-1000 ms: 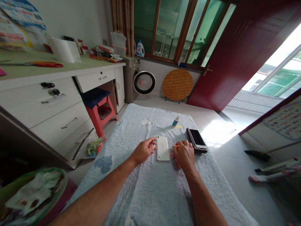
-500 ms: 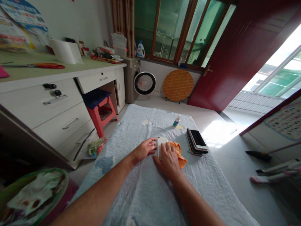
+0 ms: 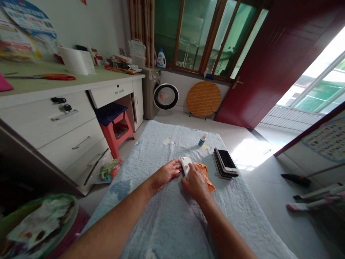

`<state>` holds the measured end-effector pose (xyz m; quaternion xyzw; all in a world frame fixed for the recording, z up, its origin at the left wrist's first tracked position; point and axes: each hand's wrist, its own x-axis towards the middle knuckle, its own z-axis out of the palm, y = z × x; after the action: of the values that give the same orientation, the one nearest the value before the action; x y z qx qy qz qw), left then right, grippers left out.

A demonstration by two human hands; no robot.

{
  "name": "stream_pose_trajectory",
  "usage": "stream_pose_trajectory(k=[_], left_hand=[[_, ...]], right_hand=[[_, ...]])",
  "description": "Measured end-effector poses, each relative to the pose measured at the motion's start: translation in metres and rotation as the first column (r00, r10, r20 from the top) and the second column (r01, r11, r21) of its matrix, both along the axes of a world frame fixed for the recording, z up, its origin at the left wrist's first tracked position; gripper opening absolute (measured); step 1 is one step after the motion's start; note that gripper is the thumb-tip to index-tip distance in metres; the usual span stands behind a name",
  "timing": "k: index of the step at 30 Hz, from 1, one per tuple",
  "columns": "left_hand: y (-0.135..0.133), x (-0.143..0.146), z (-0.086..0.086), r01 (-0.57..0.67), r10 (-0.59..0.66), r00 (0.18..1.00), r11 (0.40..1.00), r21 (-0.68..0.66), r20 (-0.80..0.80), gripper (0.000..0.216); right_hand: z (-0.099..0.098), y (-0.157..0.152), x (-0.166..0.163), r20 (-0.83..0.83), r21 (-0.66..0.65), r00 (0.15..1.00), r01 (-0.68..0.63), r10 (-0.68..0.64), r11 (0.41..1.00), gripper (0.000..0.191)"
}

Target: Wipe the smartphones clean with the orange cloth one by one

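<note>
White phone (image 3: 185, 163) mid-blanket (image 3: 167, 223), slightly toward far edge, apparently tipped up on one long side. Left hand (image 3: 165, 173) curled, fingertips gripping phone's left edge, probably bracing it against sliding. Right hand (image 3: 196, 184) lies over phone's near part, fingers together. Orange cloth (image 3: 208, 178) pokes out beneath its right side; pinched or merely pressed, cannot tell. Stack of phones (image 3: 225, 163) just right of cloth, near blanket's right edge, within reach. Spray bottle (image 3: 201, 140) upright toward far edge, apart from hands.
</note>
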<state>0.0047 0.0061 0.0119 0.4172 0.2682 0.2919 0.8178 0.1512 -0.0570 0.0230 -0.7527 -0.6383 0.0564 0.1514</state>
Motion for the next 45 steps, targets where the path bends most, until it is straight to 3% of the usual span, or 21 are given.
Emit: stream_pose_trajectory(k=[4,9,16,19,23,26,29,31,32,34,40,45], left_hand=[[-0.001,0.006,-0.009,0.037,-0.040,0.996,0.998,0.042,0.074,0.058],[-0.001,0.009,-0.020,0.037,-0.044,0.998,0.989,0.143,0.044,0.060],[0.000,0.005,-0.020,0.070,-0.061,0.996,0.983,0.167,-0.057,0.060],[-0.001,0.005,-0.022,0.068,-0.059,0.996,0.987,0.146,-0.065,0.058],[-0.002,0.005,-0.021,0.069,-0.060,0.996,0.989,0.131,-0.070,0.057],[-0.002,0.004,-0.019,0.071,-0.059,0.995,0.988,0.141,-0.084,0.057],[-0.002,0.003,-0.019,0.066,-0.051,0.994,0.986,0.154,-0.097,0.056],[-0.002,0.003,-0.019,0.068,-0.052,0.993,0.984,0.162,-0.105,0.056],[-0.002,0.003,-0.018,0.070,-0.052,0.993,0.983,0.168,-0.109,0.055],[-0.003,0.003,-0.018,0.076,-0.055,0.991,0.981,0.178,-0.119,0.055],[-0.003,0.003,-0.016,0.089,-0.065,0.989,0.980,0.180,-0.133,0.056],[-0.001,0.003,-0.021,0.094,-0.074,0.991,0.979,0.180,-0.115,0.057]], right_hand=[[0.008,-0.001,0.003,-0.017,-0.005,0.999,0.034,-0.034,0.999,0.027],[0.011,-0.001,0.009,0.050,0.028,0.995,0.086,-0.087,0.996,0.017],[0.011,0.004,0.033,0.063,0.036,0.980,0.188,-0.190,0.982,0.030],[0.006,0.006,0.047,-0.023,0.084,0.974,0.225,-0.223,0.971,0.037],[0.002,0.006,0.066,-0.274,0.200,0.936,0.280,-0.221,0.939,0.043],[0.003,0.007,0.077,-0.595,0.287,0.790,0.383,-0.150,0.878,0.042],[0.008,0.006,0.084,-0.916,0.237,0.399,0.447,0.045,0.862,0.040],[0.012,0.005,0.088,-0.979,0.194,0.146,0.428,0.144,0.883,0.039],[0.013,0.004,0.089,-0.983,0.185,0.071,0.419,0.171,0.889,0.037],[0.016,0.004,0.093,-0.980,0.184,0.010,0.413,0.198,0.892,0.032],[0.017,0.004,0.098,-0.981,0.179,0.022,0.475,0.192,0.862,0.031],[0.029,-0.001,0.096,-0.969,0.185,-0.072,0.421,0.236,0.888,0.035]])
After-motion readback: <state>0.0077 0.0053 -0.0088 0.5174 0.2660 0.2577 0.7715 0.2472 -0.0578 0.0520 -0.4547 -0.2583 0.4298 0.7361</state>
